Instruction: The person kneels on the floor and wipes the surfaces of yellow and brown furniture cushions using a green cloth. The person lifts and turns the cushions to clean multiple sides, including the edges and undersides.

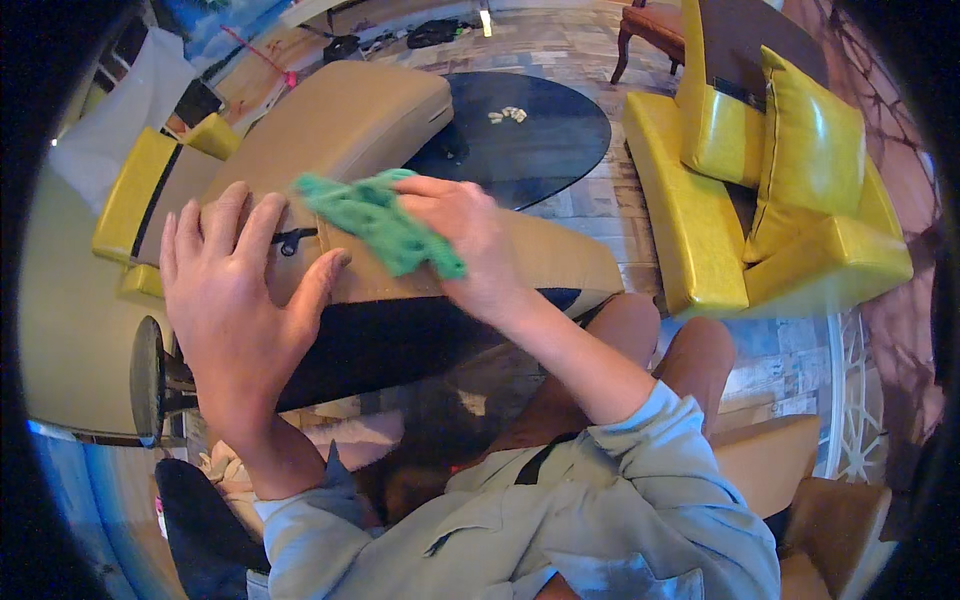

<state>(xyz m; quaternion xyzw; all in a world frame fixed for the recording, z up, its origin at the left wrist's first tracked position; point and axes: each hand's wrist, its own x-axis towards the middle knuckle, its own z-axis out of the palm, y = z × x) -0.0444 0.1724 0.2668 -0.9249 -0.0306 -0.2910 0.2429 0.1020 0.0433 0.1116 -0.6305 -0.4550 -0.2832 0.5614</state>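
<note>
A crumpled green cloth (386,221) is gripped in my right hand (465,240), low over the tan upholstered seat cushion (555,251); the hand and cloth look slightly blurred. To the left, my left hand (232,300) is spread with its fingers apart and holds nothing; whether its palm rests on the upholstery cannot be told. Between the two hands a small black tab with a ring (291,240) lies at a seam of the upholstery. Black fabric (397,337) covers the side nearest me.
Beyond the cushion stands a dark oval glass table (540,150) with small pale pieces (508,115) on it. A yellow armchair (690,225) with a yellow pillow (814,157) is at the right. A round dark disc on a stem (148,381) stands at the left.
</note>
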